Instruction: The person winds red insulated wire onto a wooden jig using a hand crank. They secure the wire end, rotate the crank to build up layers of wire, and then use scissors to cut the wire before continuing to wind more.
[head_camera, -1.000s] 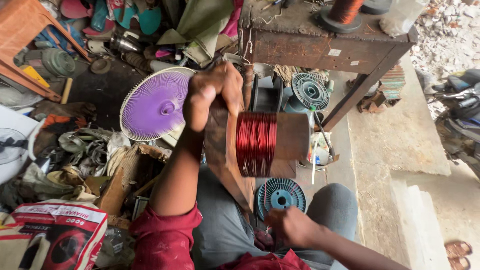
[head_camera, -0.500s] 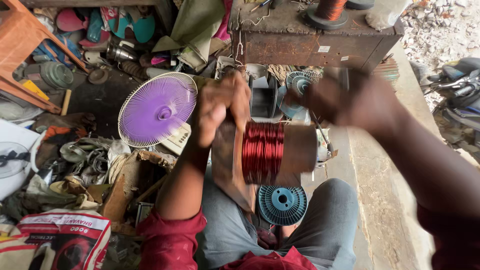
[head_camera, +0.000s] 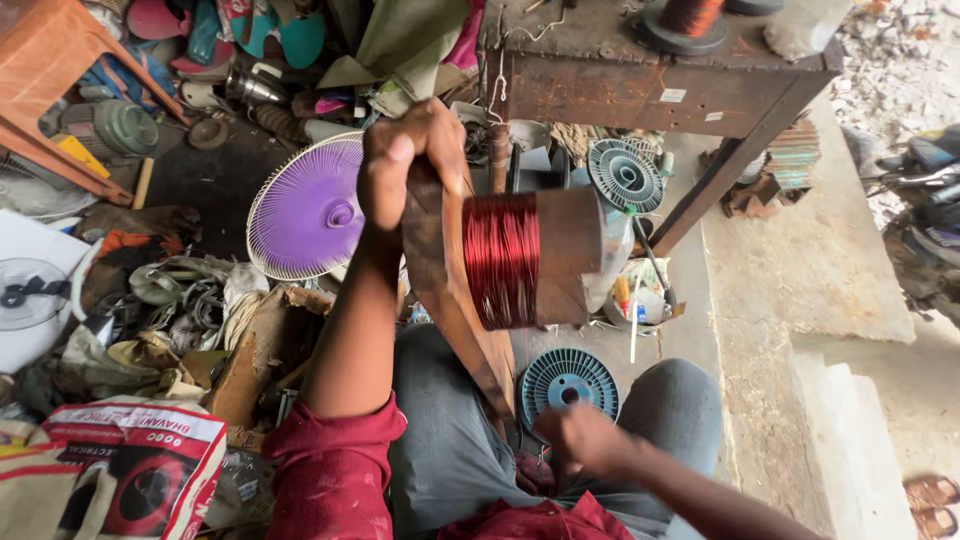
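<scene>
My left hand (head_camera: 405, 160) grips the top edge of an upright wooden board (head_camera: 450, 290) above my lap. A brown wooden drum (head_camera: 572, 255) sticks out of the board to the right, and a band of red copper wire (head_camera: 500, 260) is wound around it. My right hand (head_camera: 585, 440) is low over my right knee, blurred by motion, just below a teal ribbed disc (head_camera: 590, 372). Whether it holds anything cannot be made out.
A purple fan with a white grille (head_camera: 310, 210) lies left of the board. A rusty metal table (head_camera: 640, 90) with a wire spool (head_camera: 685, 20) stands ahead. Scrap parts, a printed sack (head_camera: 140, 470) and an orange stool (head_camera: 40, 60) crowd the left; concrete steps (head_camera: 800, 260) lie right.
My right hand swung from my lap up to the right of the drum, then came back down to my knee. The left hand stayed on the board's top.
</scene>
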